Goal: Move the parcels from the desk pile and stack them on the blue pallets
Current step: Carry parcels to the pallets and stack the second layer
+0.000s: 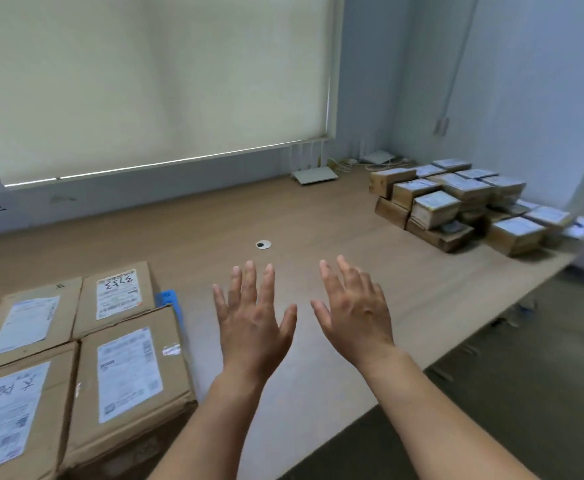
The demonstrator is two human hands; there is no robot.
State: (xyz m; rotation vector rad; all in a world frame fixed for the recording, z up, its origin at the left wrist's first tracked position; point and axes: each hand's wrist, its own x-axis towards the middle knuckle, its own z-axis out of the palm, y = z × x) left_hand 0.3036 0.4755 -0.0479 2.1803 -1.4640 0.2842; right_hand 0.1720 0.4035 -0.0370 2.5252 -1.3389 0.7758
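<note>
Both hands are empty with fingers spread, the left hand (254, 320) and right hand (354, 306) side by side above the desk (318, 209). The parcel pile (463, 202) sits far right on the desk, well apart from them. Four big boxes (76, 358) lie at left over a blue pallet (170, 299)

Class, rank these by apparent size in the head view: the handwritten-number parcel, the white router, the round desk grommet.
1. Handwritten-number parcel
2. White router, farther away
3. Round desk grommet
</note>
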